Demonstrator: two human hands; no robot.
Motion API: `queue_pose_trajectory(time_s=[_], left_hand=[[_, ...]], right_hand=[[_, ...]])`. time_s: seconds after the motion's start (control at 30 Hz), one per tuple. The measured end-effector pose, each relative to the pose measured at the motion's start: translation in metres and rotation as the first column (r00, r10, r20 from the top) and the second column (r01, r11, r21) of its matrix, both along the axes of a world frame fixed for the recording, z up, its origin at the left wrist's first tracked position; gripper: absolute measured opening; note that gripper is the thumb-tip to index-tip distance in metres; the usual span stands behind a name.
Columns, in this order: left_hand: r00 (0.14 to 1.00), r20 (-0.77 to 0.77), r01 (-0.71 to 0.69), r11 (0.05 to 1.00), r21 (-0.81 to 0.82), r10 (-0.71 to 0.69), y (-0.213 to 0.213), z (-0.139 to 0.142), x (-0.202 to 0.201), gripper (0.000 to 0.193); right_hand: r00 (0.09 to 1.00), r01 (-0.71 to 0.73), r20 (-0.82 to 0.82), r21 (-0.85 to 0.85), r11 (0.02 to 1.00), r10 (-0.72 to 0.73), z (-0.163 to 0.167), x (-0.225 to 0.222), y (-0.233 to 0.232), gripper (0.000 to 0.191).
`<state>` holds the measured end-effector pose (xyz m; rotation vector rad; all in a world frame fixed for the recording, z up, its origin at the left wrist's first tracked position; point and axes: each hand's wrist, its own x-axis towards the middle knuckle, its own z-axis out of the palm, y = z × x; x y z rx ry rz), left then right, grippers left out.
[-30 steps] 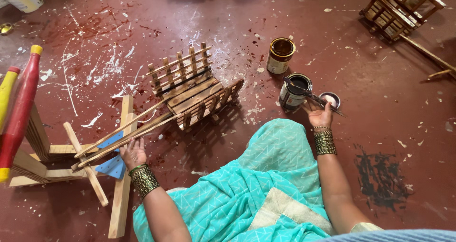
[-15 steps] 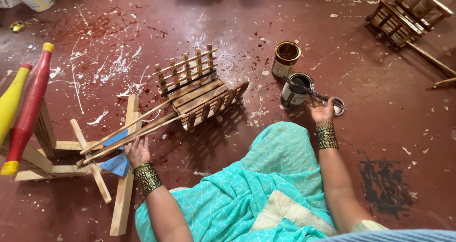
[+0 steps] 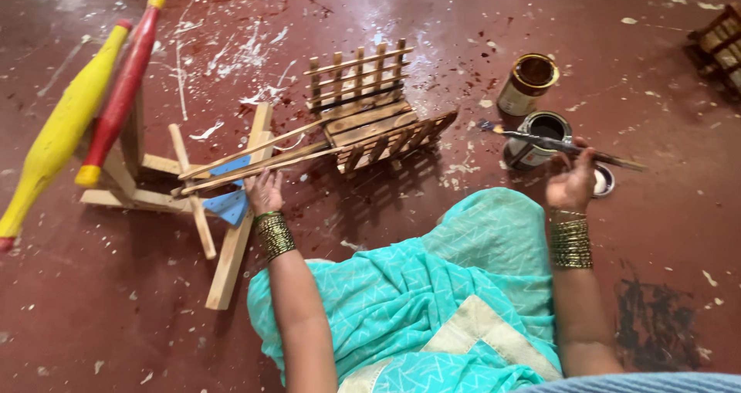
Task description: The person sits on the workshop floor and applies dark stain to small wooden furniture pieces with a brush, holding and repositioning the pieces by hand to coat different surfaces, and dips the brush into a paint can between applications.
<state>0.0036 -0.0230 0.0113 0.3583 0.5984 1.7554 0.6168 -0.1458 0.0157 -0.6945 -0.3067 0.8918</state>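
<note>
My right hand (image 3: 573, 180) grips a thin paintbrush (image 3: 557, 146), held level over an open paint tin (image 3: 540, 134), its bristles pointing left. My left hand (image 3: 265, 192) rests on the long wooden shafts (image 3: 255, 155) of a small slatted wooden cart (image 3: 374, 119) lying on the red floor. A second, brown-stained tin (image 3: 527, 82) stands just behind the first. A tin lid (image 3: 603, 181) lies by my right hand. Turquoise cloth (image 3: 432, 300) covers my lap.
A wooden frame (image 3: 224, 208) with a blue piece lies at the left. A yellow club (image 3: 58, 134) and a red club (image 3: 123, 84) lean across it. Another slatted wooden piece (image 3: 722, 45) sits at the far right. White and dark paint splashes mark the floor.
My right hand has lifted the brush out of the tin and holds it level above it. The view has shifted, moving everything rightward in frame. The left hand stays on the shafts.
</note>
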Motion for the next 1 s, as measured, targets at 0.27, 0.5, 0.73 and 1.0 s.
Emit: queue_pose_trajectory(time_s=[0.27, 0.5, 0.73, 1.0], left_hand=[[1.0, -0.017, -0.012, 0.998, -0.064, 0.011, 0.002, 0.002, -0.001, 0.071], [1.0, -0.025, -0.018, 0.996, -0.083, 0.016, 0.005, -0.004, -0.004, 0.073], [1.0, -0.006, -0.027, 0.994, -0.108, 0.026, 0.007, -0.003, -0.004, 0.076], [0.999, 0.043, -0.019, 0.992, -0.127, 0.025, 0.008, -0.003, -0.005, 0.079]], right_hand=[[0.881, -0.316, 0.377, 0.017, 0.948, 0.287, 0.014, -0.156, 0.008, 0.022], [0.135, -0.345, 0.988, 0.119, 0.931, -0.076, 0.036, -0.229, 0.0, 0.023], [-0.151, -0.464, 0.978, 0.055, 0.884, -0.14, 0.002, -0.254, 0.001, 0.036], [-0.358, -0.476, 0.905, 0.035, 0.879, -0.23, -0.022, -0.264, -0.011, 0.045]])
